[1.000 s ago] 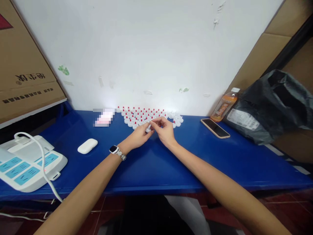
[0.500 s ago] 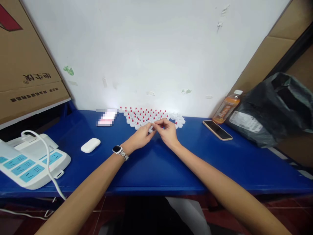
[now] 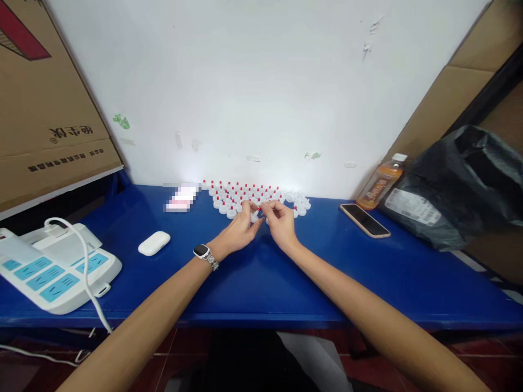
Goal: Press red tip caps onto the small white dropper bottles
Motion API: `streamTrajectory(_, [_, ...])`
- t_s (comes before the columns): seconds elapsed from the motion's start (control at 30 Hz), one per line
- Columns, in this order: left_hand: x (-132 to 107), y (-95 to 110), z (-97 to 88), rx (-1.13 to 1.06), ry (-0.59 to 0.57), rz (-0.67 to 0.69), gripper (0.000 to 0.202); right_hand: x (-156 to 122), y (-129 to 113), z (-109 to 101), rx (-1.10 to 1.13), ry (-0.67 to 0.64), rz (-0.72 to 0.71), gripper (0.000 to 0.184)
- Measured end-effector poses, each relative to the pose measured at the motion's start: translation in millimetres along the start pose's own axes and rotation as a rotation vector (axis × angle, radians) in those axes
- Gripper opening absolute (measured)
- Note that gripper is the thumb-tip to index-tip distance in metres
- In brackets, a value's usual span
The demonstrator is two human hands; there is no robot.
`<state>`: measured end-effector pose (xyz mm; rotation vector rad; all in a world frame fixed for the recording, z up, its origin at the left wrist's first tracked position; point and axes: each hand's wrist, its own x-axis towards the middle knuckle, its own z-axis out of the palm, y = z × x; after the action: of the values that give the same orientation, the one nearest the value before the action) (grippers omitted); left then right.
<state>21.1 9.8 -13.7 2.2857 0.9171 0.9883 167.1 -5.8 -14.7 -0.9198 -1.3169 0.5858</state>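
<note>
My left hand [image 3: 237,228] is closed around a white plastic bottle cap [image 3: 254,217], just in front of a cluster of similar caps. Facing it, my right hand [image 3: 283,223] pinches a small red tip [image 3: 259,208] at the top of that cap; whether the two are joined is hidden by the fingers. Behind both hands stand rows of white caps with red tips [image 3: 231,210]. To their right lies a group of white caps [image 3: 300,201], most showing no red. My left wrist wears a watch [image 3: 201,250].
On the blue table [image 3: 261,283], a power strip [image 3: 61,280] with a white cable and an earbud case [image 3: 154,243] lie left. A phone [image 3: 365,220], a drink bottle [image 3: 379,184] and a black plastic bag [image 3: 441,185] are at the right. A white wall [image 3: 265,98] rises behind.
My hands have drawn slightly apart, and the red tip now shows between my fingertips. The whole view has shifted a little; the things on the table stay in place.
</note>
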Motion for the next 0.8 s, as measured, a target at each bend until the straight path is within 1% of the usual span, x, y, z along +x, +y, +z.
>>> streamTrajectory(0.23, [0.9, -2.7, 0.0, -0.033, 0.011, -0.033, 0.026, 1.0, -0.4, 2.2, 0.004, -0.030, 0.044, 0.032])
streamTrajectory(0.33, [1.7, -2.0, 1.8, -0.052, 0.000, -0.025, 0.025, 4.1, 1.8, 1.2, 0.040, -0.050, 0.045, 0.027])
streamTrajectory(0.43, [2.4, 1.1, 4.5, -0.075, 0.003, -0.001, 0.026, 8.9, 3.8, -3.3, 0.063, -0.102, 0.039, 0.023])
streamTrajectory(0.57, [2.9, 1.5, 9.8, -0.098, -0.028, -0.008, 0.040, 13.7, 6.0, -12.8, 0.015, -0.229, 0.041, 0.018])
streamTrajectory(0.63, [3.2, -1.8, 11.2, -0.067, -0.031, 0.005, 0.049, 16.0, 6.3, -17.5, -0.053, -0.256, 0.024, 0.015])
streamTrajectory(0.67, [3.4, -4.0, 11.0, -0.037, -0.014, 0.010, 0.054, 17.5, 6.1, -20.0, -0.094, -0.244, 0.003, 0.013])
streamTrajectory(0.73, [3.9, -8.7, 8.6, 0.025, 0.043, 0.005, 0.060, 21.6, 5.5, -25.6, -0.185, -0.175, -0.055, 0.010])
streamTrajectory(0.8, [4.4, -12.5, 4.1, 0.061, 0.087, -0.010, 0.058, 26.6, 5.8, -32.1, -0.289, -0.104, -0.104, 0.007])
